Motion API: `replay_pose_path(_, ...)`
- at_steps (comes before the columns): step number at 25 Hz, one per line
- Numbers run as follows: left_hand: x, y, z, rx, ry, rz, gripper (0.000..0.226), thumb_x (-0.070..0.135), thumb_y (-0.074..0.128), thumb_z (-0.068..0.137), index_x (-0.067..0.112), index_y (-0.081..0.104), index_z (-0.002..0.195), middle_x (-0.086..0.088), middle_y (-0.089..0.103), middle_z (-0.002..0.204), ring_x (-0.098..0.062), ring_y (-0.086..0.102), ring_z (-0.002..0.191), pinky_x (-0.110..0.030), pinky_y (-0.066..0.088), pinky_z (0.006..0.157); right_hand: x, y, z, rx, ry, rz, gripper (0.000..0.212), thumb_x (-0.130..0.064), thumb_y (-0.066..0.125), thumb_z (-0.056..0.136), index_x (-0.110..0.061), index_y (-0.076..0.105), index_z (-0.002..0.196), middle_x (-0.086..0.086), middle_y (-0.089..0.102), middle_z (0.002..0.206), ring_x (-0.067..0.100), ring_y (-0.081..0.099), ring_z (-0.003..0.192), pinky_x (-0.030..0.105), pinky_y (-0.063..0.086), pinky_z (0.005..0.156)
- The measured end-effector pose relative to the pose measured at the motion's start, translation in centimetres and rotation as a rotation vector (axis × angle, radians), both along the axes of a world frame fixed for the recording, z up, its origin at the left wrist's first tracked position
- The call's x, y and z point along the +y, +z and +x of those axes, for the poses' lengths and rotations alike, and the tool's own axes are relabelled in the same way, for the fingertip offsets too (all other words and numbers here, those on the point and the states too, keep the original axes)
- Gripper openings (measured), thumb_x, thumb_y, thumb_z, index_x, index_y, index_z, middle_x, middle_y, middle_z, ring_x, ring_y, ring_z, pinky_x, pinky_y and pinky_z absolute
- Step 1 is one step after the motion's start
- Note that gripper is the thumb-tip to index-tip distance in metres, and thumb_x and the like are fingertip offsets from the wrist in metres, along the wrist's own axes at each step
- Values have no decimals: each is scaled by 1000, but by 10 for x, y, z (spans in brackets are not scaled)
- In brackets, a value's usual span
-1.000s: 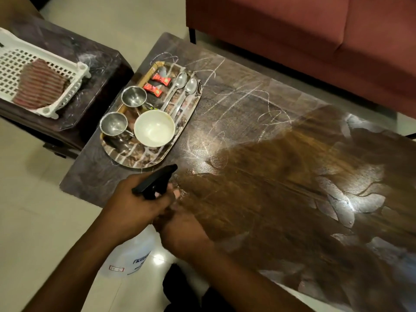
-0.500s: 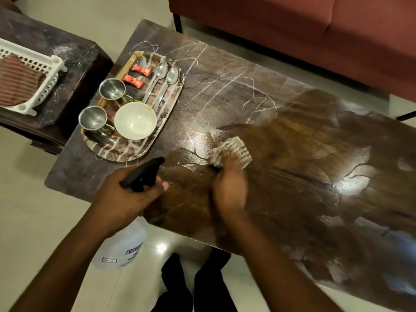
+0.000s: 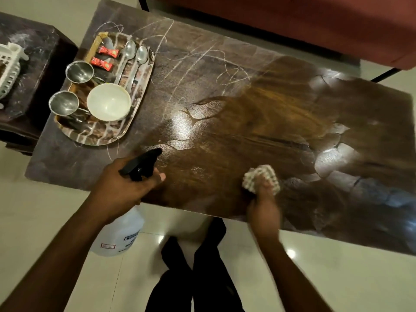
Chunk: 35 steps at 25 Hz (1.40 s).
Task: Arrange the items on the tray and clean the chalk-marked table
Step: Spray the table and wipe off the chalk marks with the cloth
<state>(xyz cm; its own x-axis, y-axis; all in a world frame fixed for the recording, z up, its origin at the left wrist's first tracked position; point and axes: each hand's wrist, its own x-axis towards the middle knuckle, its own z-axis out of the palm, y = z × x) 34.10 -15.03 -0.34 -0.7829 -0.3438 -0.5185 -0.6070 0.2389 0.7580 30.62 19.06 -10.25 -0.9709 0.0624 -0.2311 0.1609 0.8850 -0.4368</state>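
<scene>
A long dark brown wooden table fills the head view. One oval metal tray with a brown marbled pattern sits at the table's ten o'clock end. It carries two round steel cups along its nine o'clock edge. One cream-white round bowl stands just beside them toward the tray's five o'clock. Two steel spoons lie side by side at one o'clock. Two red-wrapped sweets lie at eleven o'clock.

White chalk scribbles cross the tabletop from eleven to one o'clock, just beside the tray. From the centre round to three o'clock the wood shines a deeper, glossy brown.

At the table's seven o'clock edge the left hand grips the neck of one translucent white plastic spray bottle with a black trigger head. Its fingers are curled round the neck, the nozzle points toward one o'clock, and the body hangs below the table edge.

At six o'clock the right hand, blurred, presses one crumpled white checked cloth onto the wood, with its fingers bunched over the cloth.

Beyond the table, at nine o'clock of the view, one white slotted plastic basket rests on one dark side table. One red upholstered sofa spans twelve to two o'clock. The person's two legs in black trousers stand at six o'clock.
</scene>
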Motion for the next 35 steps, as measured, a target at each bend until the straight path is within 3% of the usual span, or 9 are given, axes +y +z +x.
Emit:
replay_pose_path(4, 16, -3, 8, -16, -4, 34, 15, 28, 88, 83, 19, 78, 88, -5, 74, 71, -11, 60, 44, -20, 49, 45, 14, -1, 15, 40, -449, -51, 65, 8, 50, 97, -10, 46, 159, 15, 42, 167, 37, 43, 152, 45, 37, 121)
replay_pose_path(7, 20, -5, 7, -14, -35, 25, 12, 25, 88, 83, 20, 78, 86, -9, 75, 75, -10, 59, 44, -22, 51, 45, -101, -10, 70, 68, -185, -42, 69, 11, 52, 91, -10, 49, 157, 11, 40, 168, 31, 37, 157, 41, 32, 126)
replay_pose_path(9, 19, -5, 2, -14, -43, 19, 12, 24, 88, 83, 19, 78, 87, -11, 75, 77, -8, 59, 43, -21, 50, 43, -169, -9, 105, 94, 102, -29, 79, 6, 64, 73, -12, 59, 150, 10, 54, 158, 31, 51, 148, 39, 41, 119)
replay_pose_path(13, 12, 2, -14, -9, -41, 12, 12, 28, 89, 82, 24, 80, 88, -4, 78, 81, -5, 63, 47, -27, 52, 49, -147, -3, 117, 30, 257, -66, 93, 1, 78, 62, -11, 57, 152, 10, 56, 157, 30, 56, 144, 40, 50, 113)
replay_pose_path(20, 14, 11, -44, 5, 77, 15, 10, 37, 88, 82, 38, 78, 83, 0, 77, 72, -8, 66, 47, -35, 55, 62, 58, -1, 39, -63, -477, -74, 75, 18, 54, 90, -12, 46, 158, 17, 46, 163, 45, 51, 144, 58, 44, 116)
replay_pose_path(24, 32, 14, -72, 26, 228, -20, 15, 47, 87, 82, 52, 74, 78, -2, 77, 80, -24, 74, 71, -52, 64, 74, 26, 1, -26, -9, -331, -118, 71, 13, 55, 94, -13, 45, 159, 8, 41, 168, 33, 37, 156, 47, 36, 122)
replay_pose_path(28, 34, 5, -108, 33, 264, -76, 17, 53, 82, 83, 60, 67, 79, 0, 74, 70, -17, 72, 62, -41, 60, 65, -8, -3, -111, 12, -159, -138, 68, 8, 51, 98, -15, 43, 161, 4, 33, 172, 21, 25, 162, 34, 24, 127)
replay_pose_path(32, 26, 0, -143, 42, 305, -175, 24, 43, 81, 88, 26, 71, 74, 1, 72, 64, -16, 67, 51, -41, 56, 59, -21, 3, -190, 110, 42, -164, 75, 11, 51, 96, -17, 38, 164, 0, 29, 173, 15, 19, 162, 23, 13, 128)
replay_pose_path(35, 20, -7, -164, 1, 329, -168, 27, 39, 80, 91, 19, 70, 75, -9, 65, 55, -27, 69, 58, -50, 59, 66, -24, 6, -237, 150, 157, -157, 78, 12, 52, 94, -17, 37, 165, 2, 28, 173, 16, 20, 162, 35, 19, 132)
